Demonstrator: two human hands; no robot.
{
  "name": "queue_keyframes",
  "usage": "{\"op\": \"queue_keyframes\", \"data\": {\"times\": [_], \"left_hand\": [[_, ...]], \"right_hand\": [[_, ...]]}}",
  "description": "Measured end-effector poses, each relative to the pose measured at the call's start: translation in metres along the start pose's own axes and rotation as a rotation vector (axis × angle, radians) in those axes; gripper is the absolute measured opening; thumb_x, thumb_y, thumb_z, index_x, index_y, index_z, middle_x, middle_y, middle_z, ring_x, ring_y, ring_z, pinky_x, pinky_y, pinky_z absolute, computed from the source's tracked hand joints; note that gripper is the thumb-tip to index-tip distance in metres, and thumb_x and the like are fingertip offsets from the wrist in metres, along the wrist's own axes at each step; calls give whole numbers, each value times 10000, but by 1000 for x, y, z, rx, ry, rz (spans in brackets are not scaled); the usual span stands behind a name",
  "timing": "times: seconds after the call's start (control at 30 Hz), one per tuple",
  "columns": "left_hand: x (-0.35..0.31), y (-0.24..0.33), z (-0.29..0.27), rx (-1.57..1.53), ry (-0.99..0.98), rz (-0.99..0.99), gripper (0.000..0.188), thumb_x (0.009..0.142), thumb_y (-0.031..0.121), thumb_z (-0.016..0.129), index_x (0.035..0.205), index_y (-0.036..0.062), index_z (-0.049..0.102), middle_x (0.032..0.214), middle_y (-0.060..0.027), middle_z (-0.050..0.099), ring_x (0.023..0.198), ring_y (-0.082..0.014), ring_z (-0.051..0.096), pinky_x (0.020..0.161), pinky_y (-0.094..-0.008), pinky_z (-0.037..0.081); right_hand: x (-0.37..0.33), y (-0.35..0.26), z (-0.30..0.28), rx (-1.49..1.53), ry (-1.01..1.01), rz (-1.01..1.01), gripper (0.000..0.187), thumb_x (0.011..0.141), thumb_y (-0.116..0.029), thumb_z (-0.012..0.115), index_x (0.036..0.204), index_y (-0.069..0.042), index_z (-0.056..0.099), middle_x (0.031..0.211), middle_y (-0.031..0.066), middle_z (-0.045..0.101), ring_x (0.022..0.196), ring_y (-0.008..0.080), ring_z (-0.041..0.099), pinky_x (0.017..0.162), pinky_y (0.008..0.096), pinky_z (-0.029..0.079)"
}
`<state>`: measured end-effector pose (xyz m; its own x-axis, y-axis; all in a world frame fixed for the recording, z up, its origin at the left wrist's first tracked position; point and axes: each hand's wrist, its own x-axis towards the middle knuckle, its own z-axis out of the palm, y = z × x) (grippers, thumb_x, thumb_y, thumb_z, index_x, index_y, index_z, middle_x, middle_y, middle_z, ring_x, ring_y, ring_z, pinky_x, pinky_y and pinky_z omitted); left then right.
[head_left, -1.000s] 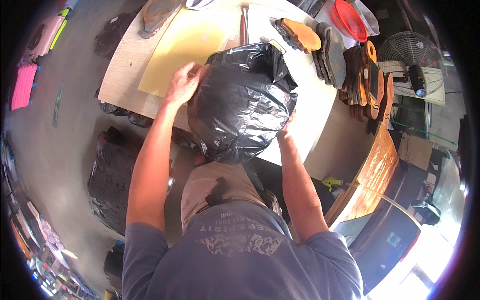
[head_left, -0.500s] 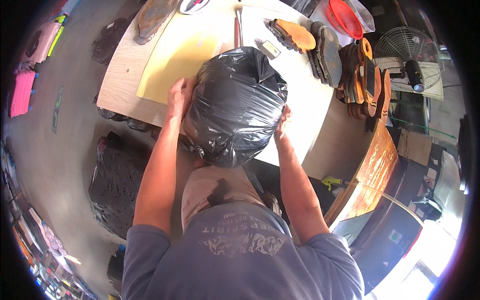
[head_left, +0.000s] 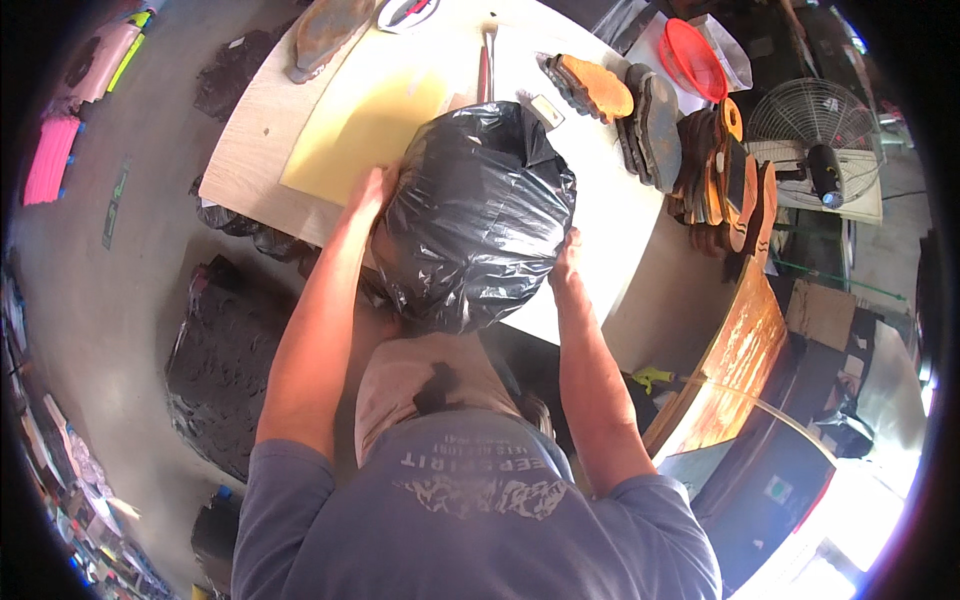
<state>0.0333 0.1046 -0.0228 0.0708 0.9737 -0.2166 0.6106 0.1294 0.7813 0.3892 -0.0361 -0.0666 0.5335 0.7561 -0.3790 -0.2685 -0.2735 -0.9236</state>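
Observation:
A full, shiny black plastic bag (head_left: 475, 220) sits between my two hands at the near edge of the table, above my lap. My left hand (head_left: 378, 190) presses against its left side, the fingers partly hidden by the bag. On the opposite side my right hand (head_left: 568, 255) grips the bag low down, its fingertips mostly out of sight behind the plastic. Under and behind the bag lies a yellow sheet (head_left: 350, 130) on the table. What the bag contains is hidden.
Beyond the bag lie a brush (head_left: 487, 65) and a small block (head_left: 547, 112). Stacks of sole-shaped pieces (head_left: 655, 130) line the table's right side, near a red basket (head_left: 692, 60) and a fan (head_left: 815, 130). A large black bundle (head_left: 230, 365) stands on the floor at left.
The bag stays between my hands and looks slightly turned and tilted. My left hand has shifted a little to the right; my right hand sits slightly lower. The view has moved slightly.

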Motion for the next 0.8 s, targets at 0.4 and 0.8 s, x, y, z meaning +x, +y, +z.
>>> {"op": "queue_keyframes", "data": {"times": [0.4, 0.8], "left_hand": [[-9, -2, 10, -115, -33, -66, 595, 1116, 483, 427, 1268, -4, 732, 1354, -343, 653, 1343, -476, 598, 1106, -491, 457], [-22, 43, -1, -304, -86, -331, 693, 1102, 539, 445, 1344, -68, 677, 1339, -287, 704, 1309, -386, 646, 1097, -432, 460]], "right_hand": [[-20, -20, -5, 55, -167, 89, 598, 1147, -514, 394, 1518, -65, 530, 1343, 104, 671, 1152, 245, 668, 966, 410, 584], [-29, -49, -2, 73, -328, 155, 508, 1074, -440, 572, 1323, -2, 635, 1142, 147, 714, 967, 281, 720, 800, 443, 617]]}}
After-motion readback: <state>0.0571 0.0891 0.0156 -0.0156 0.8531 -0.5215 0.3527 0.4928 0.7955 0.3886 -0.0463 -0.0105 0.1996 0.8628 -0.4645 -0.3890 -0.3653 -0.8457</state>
